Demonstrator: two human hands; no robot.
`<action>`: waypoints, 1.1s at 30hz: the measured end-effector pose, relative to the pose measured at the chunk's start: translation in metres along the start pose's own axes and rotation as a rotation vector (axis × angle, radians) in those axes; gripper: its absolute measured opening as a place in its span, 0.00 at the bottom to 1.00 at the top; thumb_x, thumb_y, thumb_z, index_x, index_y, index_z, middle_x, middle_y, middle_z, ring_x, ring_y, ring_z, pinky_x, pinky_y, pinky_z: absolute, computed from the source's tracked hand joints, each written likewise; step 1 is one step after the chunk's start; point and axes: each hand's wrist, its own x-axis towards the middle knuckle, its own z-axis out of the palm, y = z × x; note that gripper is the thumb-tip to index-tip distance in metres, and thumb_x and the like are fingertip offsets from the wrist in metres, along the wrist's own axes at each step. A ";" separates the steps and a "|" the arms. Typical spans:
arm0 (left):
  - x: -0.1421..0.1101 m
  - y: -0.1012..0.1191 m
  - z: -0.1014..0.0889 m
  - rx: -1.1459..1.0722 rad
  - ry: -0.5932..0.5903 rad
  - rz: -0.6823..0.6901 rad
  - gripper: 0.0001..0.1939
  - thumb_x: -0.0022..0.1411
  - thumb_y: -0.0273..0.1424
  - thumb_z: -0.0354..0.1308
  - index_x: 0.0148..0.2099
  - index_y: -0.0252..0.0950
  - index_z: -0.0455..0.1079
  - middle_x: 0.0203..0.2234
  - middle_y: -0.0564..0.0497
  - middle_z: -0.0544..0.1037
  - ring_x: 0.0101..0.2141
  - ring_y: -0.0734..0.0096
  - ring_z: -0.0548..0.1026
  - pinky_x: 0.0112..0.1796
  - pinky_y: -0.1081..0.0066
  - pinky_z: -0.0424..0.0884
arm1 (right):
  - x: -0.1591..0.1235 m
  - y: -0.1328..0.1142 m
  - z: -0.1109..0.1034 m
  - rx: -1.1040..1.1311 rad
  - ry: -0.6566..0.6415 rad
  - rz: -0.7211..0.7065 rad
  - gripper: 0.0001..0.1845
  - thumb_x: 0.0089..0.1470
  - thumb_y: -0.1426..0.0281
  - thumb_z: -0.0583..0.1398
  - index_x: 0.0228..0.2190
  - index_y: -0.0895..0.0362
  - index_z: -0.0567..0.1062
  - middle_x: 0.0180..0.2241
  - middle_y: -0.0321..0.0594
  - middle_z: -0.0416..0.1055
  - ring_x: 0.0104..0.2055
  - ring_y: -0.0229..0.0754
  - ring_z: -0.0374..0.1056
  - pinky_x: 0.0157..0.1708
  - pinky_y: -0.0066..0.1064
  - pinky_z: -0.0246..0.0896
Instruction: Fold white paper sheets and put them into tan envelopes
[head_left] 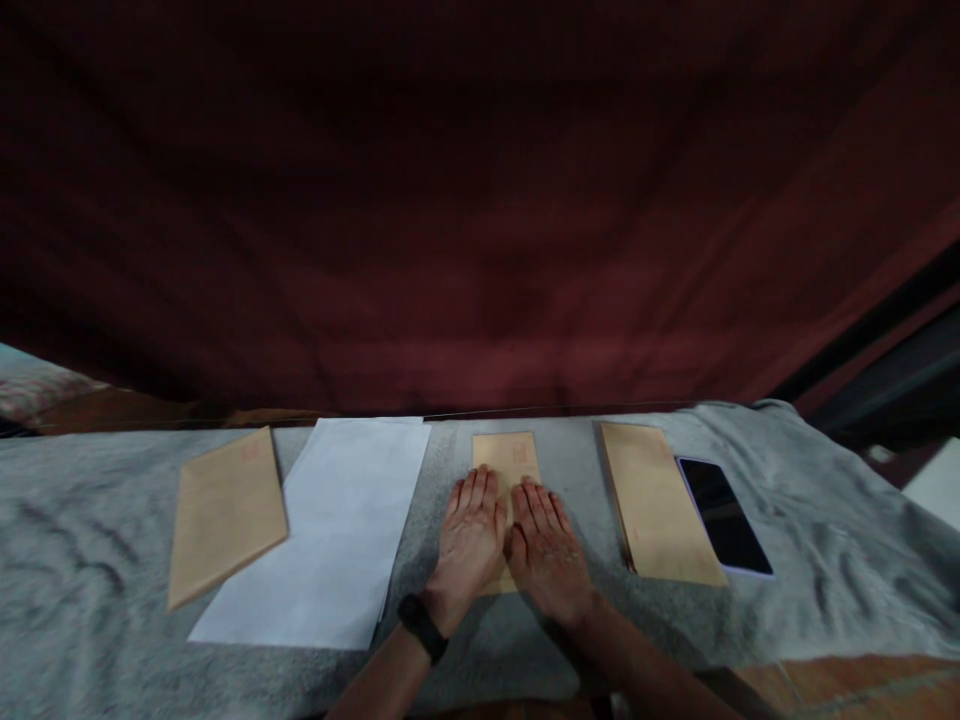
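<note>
A brown paper envelope (495, 450) lies on the grey cloth directly in front of me, with small reddish print near its top right corner. My left hand (474, 525) rests flat on its left side, fingers stretched out and pointing away from me; a dark band circles that wrist. Beside it, my right hand (547, 545) lies flat across the envelope's right side, its fingers also extended. Both palms hide much of the envelope's middle. Neither hand grips anything.
White paper sheets (330, 540) lie to the left, partly under another brown envelope (225, 510). To the right sit a stack of brown envelopes (660, 505) and a dark-screened phone (726, 515). Grey cloth (82, 540) covers the surface; a dark red curtain (480, 250) hangs behind.
</note>
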 end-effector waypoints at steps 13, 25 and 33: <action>0.021 0.022 0.001 -0.188 -0.063 0.033 0.28 0.76 0.42 0.38 0.68 0.33 0.62 0.69 0.43 0.61 0.69 0.61 0.55 0.68 0.53 0.54 | -0.003 0.002 0.002 -0.041 0.007 -0.067 0.31 0.64 0.69 0.53 0.65 0.68 0.62 0.67 0.55 0.60 0.69 0.53 0.54 0.68 0.49 0.46; 0.012 0.003 0.012 0.004 -0.019 0.002 0.28 0.75 0.38 0.40 0.71 0.32 0.57 0.69 0.41 0.61 0.69 0.60 0.57 0.66 0.54 0.57 | -0.001 0.000 0.001 0.008 -0.014 -0.011 0.27 0.67 0.67 0.51 0.64 0.65 0.66 0.66 0.51 0.61 0.70 0.51 0.54 0.70 0.47 0.42; -0.015 0.008 0.009 0.050 0.023 0.080 0.28 0.74 0.35 0.41 0.72 0.29 0.54 0.68 0.38 0.61 0.69 0.57 0.56 0.67 0.50 0.54 | 0.000 0.002 -0.004 -0.007 -0.051 -0.018 0.29 0.67 0.70 0.49 0.66 0.64 0.62 0.68 0.50 0.57 0.70 0.50 0.52 0.69 0.46 0.44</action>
